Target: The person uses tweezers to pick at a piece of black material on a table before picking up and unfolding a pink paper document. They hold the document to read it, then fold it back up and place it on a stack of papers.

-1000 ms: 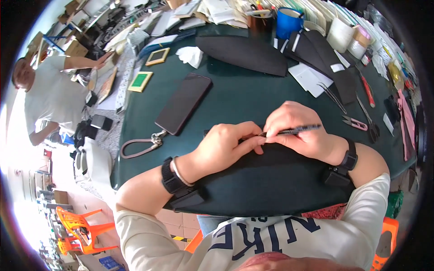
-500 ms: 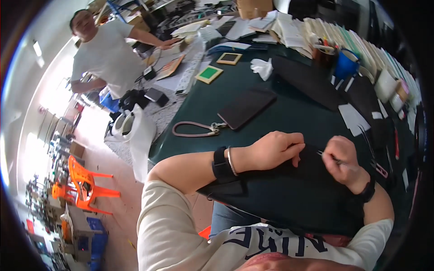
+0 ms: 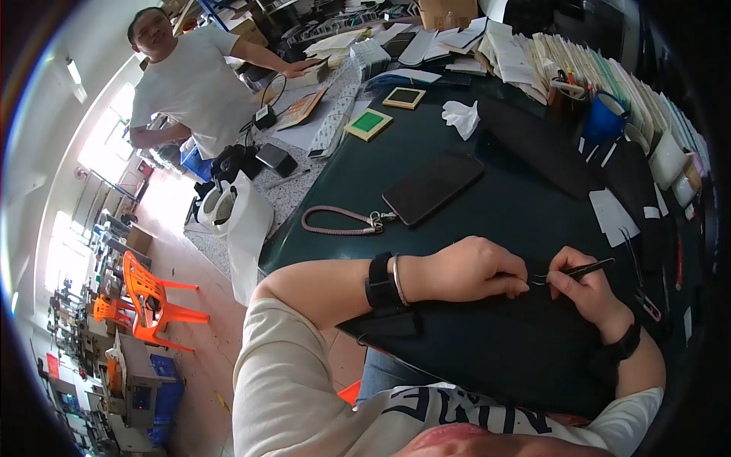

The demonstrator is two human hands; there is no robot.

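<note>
My right hand point(image 3: 585, 289) pinches dark tweezers point(image 3: 590, 269), their tips pointing left toward my other fingers. Close beside those tips, my left hand point(image 3: 483, 268) has thumb and index finger pressed together; whatever lies between them is too small to make out. Both hands are just above dark material point(image 3: 502, 327) at the near side of the dark green table point(image 3: 343, 183). Beyond my left wrist lies a black phone point(image 3: 434, 186) with a braided wrist strap point(image 3: 335, 221). A second pair of tweezers point(image 3: 632, 255) rests to the right of my right hand.
Two small framed pads, one green point(image 3: 368, 124) and one dark point(image 3: 403, 97), lie near a crumpled tissue point(image 3: 461, 119). A blue cup point(image 3: 607, 116) and upright papers point(image 3: 640, 99) line the right back. Another person point(image 3: 194, 84) stands far left, past an orange chair point(image 3: 152, 297).
My right hand has turned, so the tweezers now show above it with their tips nearer my left fingers. My left hand's fingertips have come together. The whole view has shifted slightly.
</note>
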